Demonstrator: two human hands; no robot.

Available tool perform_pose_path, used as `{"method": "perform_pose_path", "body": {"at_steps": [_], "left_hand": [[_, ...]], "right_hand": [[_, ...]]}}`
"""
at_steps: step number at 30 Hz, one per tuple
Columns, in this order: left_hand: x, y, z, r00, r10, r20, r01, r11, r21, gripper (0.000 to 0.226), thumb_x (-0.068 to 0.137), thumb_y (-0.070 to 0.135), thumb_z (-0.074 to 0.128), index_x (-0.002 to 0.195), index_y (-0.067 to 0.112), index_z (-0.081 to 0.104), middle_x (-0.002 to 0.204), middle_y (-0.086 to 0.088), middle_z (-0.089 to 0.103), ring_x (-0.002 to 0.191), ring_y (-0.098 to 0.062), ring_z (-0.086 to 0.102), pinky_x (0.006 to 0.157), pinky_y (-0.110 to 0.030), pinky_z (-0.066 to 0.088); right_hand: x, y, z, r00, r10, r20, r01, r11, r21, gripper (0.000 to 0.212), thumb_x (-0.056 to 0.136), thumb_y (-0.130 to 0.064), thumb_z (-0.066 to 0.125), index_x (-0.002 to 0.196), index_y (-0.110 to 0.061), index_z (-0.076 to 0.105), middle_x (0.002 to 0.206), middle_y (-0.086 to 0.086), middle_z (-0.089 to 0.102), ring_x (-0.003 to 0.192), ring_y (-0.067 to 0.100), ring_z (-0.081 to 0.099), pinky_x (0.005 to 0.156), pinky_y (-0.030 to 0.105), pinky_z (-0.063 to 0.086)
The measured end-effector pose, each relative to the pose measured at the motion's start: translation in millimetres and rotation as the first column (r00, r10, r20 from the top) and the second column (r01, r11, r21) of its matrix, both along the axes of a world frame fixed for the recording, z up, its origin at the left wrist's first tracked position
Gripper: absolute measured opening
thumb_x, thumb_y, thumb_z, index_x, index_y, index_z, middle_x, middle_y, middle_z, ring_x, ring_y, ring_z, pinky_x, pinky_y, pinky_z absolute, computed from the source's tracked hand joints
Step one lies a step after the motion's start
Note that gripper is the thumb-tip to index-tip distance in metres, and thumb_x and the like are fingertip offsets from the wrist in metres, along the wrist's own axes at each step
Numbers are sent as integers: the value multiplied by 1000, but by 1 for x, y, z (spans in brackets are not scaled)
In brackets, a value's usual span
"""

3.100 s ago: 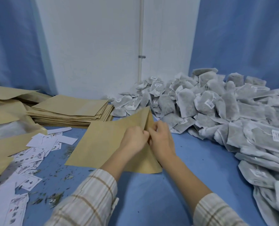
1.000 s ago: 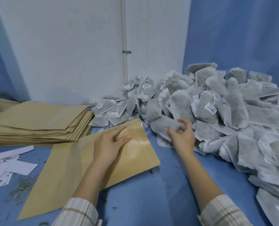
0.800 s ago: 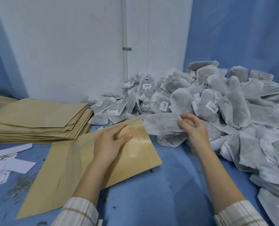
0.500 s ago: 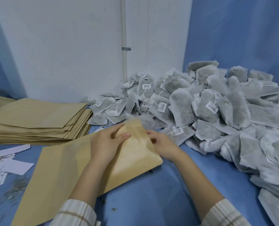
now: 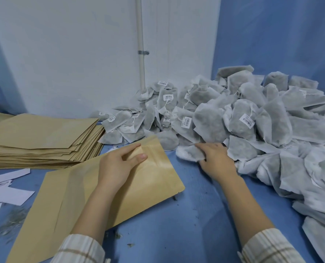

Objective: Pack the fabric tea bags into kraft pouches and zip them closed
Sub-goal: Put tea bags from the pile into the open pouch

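Lying flat on the blue table (image 5: 177, 224), the pouch (image 5: 82, 190) ran from near left up to its mouth beside the tea bags, and that mouth was lifted a little. The left hand (image 5: 118, 166) sat right on it there, fingers reaching over the top edge, thumb bent across the front, pinching the lip of the pouch so it gaped open. Whether anything was inside, the kraft paper hid.

Just right of the mouth, the right hand (image 5: 216, 160) was down at the foot of the heap (image 5: 252, 126), fingers curled onto one bag (image 5: 190, 153), gripping it at the edge nearest the pouch. That bag lay on the table, touching its neighbours, apart from the pouch by a small strip of blue.

The heap spread from the middle back across the whole right side, grey-white sachets tumbled over each other, many with small barcode tags on strings.

Back left sat the stack (image 5: 42, 139) of flat kraft pouches, fanned slightly, its right corner near the heap's outermost bags. Far left, white slips (image 5: 9, 194) lay scattered, with crumbs of dried leaf (image 5: 13, 223) near them. Plaid cuffs showed at both wrists. Behind stood a white wall (image 5: 72, 54) with a thin pipe (image 5: 141, 44), blue curtain either side.
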State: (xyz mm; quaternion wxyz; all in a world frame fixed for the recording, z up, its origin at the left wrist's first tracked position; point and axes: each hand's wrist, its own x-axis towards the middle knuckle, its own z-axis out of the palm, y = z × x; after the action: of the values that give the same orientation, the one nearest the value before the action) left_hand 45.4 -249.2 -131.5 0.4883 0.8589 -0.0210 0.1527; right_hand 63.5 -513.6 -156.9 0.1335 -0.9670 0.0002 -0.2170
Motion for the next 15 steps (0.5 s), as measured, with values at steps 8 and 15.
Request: {"method": "perform_pose_path", "body": {"at_steps": [8, 15], "left_hand": [[-1, 3, 5, 999, 44, 23, -42, 997, -68, 36, 70, 45, 76, 105, 45, 66, 93, 22, 60, 91, 0, 52, 78, -15, 36], [-8, -11, 12, 988, -152, 14, 152, 985, -86, 34, 63, 41, 81, 92, 52, 67, 92, 29, 64, 90, 19, 53, 75, 1, 38]], "right_hand": [[-11, 41, 25, 970, 233, 63, -138, 320, 937, 25, 76, -32, 74, 87, -12, 67, 88, 5, 72, 82, 20, 66, 74, 30, 52], [16, 104, 11, 964, 199, -178, 12, 636, 771, 30, 98, -15, 40, 113, -6, 63, 78, -2, 59, 87, 13, 60, 58, 4, 44]]}}
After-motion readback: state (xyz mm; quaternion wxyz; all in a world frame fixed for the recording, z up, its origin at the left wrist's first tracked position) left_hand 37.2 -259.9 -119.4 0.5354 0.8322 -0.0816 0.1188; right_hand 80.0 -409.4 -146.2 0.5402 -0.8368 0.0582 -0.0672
